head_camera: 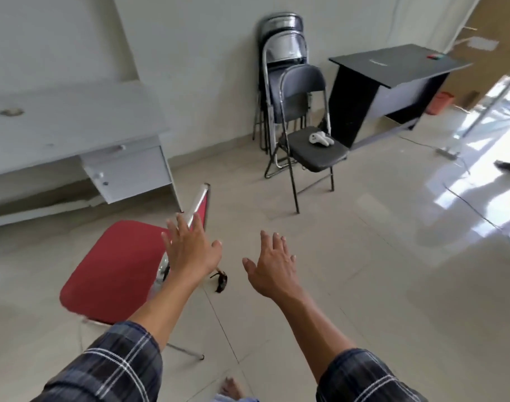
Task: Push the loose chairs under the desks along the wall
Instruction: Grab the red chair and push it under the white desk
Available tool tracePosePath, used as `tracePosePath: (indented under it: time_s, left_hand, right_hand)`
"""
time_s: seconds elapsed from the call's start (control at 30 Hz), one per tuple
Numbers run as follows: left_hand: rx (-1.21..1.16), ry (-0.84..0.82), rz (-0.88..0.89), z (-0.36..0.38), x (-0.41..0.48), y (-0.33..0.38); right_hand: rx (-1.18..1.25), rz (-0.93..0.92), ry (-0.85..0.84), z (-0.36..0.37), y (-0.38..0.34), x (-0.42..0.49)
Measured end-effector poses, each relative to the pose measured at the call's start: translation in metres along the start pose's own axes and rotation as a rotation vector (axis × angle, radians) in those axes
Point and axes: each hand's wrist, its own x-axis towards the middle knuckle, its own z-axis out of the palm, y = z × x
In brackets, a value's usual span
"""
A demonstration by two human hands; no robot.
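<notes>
Both hands out front, fingers spread, holding nothing. Left hand (191, 248) hovering just over the backrest (200, 203) of the red chair (114, 271), fingertips at or very near the chrome top rail; actual contact not clear. Right hand (272, 266) open over bare floor, well apart from any chair, probably for balance or ready to catch the other end of the backrest.

Red chair loose on the tiles, seat angled toward the grey desk (74, 117) on the left, near its drawer unit (126, 172) but not yet under the surface. Backrest nearest the hands, so a sensible place to push from: seat first into the gap below.

Black folding chair (308, 140) further off, standing open between the grey desk and the dark desk (393, 68), with a white controller (322, 139) resting on its seat; likely to slide off if shoved carelessly. More folded chairs (282, 53) leaning against the wall behind it, stored rather than loose. Small dark object (220, 281) on the floor beside the red chair, too blurred to name
</notes>
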Motion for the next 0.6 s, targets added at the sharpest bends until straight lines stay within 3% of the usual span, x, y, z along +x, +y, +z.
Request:
tracePosePath:
  time_s: [0.3, 0.47, 0.6]
  left_hand:
    - [-0.171, 0.02, -0.17, 0.013, 0.055, -0.006]
    - [-0.166, 0.047, -0.314, 0.01, 0.066, -0.02]
    - [-0.177, 0.077, -0.53, 0.014, 0.062, -0.032]
  right_hand:
    - [-0.072, -0.181, -0.149, 0.0, -0.038, 0.096]
    - [-0.122, -0.399, -0.206, 0.013, -0.074, 0.14]
    - [-0.175, -0.6, -0.226, 0.024, -0.102, 0.173]
